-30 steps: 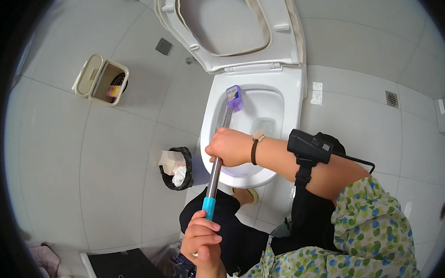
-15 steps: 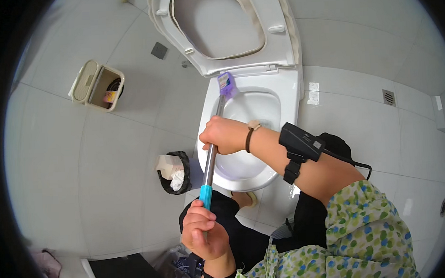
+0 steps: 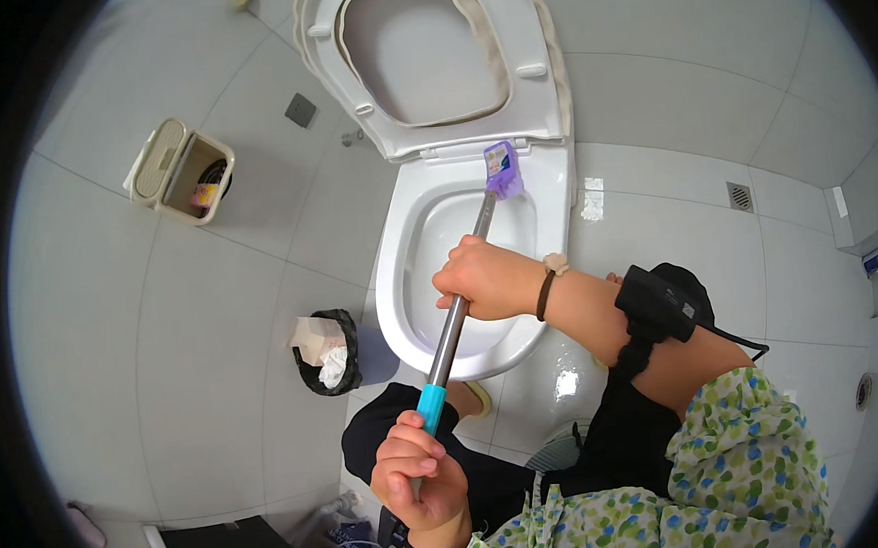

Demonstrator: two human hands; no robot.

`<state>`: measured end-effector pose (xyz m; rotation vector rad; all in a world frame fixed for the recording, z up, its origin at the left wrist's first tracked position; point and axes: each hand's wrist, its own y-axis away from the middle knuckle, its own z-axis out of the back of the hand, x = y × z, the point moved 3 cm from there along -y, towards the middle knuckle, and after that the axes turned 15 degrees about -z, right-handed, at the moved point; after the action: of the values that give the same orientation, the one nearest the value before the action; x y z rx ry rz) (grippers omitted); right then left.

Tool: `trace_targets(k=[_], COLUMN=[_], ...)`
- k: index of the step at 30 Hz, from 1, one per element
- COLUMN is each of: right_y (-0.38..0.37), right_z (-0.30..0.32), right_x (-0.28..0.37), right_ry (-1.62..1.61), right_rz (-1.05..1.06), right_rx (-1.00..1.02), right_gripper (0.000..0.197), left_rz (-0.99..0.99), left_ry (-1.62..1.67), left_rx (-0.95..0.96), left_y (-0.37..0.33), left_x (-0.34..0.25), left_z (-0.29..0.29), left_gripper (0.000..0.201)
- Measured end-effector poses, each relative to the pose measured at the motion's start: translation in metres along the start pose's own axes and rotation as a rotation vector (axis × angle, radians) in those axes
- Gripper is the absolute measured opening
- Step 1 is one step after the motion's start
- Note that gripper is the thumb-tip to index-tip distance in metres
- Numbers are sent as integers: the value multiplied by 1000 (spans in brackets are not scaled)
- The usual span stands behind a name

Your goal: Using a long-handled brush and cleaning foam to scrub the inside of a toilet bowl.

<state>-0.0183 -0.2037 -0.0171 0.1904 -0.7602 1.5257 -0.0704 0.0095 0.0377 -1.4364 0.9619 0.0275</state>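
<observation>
A long-handled scrub brush [image 3: 449,344] slants over the open white toilet [image 3: 394,315]. Its purple head [image 3: 501,169] rests at the back right part of the bowl's rim, below the hinges. Closed round the teal end of the metal pole is my left hand [image 3: 418,473], low in front of my knees. Farther up the pole, over the bowl, my right hand [image 3: 488,277] grips it from above. The raised seat and lid [image 3: 539,103] lean back, with a cream padded edge. The bristles' contact with the rim is partly hidden by the head.
On the left stands a bin with a black liner [image 3: 350,356], holding paper and tissue. A beige lidded box [image 3: 192,177] hangs open on the tiled wall. A floor drain [image 3: 740,196] lies to the right. Wet-looking patches [image 3: 567,382] shine on the tiles near my feet.
The brush head has slid right along the back of the toilet rim. My right hand has moved right with the pole, and my left hand slightly right and down. Both keep their grip.
</observation>
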Motion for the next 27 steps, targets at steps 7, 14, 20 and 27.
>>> trace_targets(k=[7, 14, 20, 27], right_y=[-53, -4, 26, 8], right_z=[-36, -5, 12, -3], right_x=[-2, 7, 8, 14], right_ry=[-35, 1, -21, -75], right_rz=[155, -56, -191, -111], right_rx=[1, 1, -165, -248], right_gripper=[9, 15, 24, 20], left_rz=[-23, 53, 78, 46], left_ry=[-235, 26, 130, 92], left_rx=[-15, -91, -73, -38], left_y=[2, -5, -7, -13], left_x=[16, 0, -4, 2], left_z=[4, 10, 3, 13], left_gripper=[30, 30, 32, 30])
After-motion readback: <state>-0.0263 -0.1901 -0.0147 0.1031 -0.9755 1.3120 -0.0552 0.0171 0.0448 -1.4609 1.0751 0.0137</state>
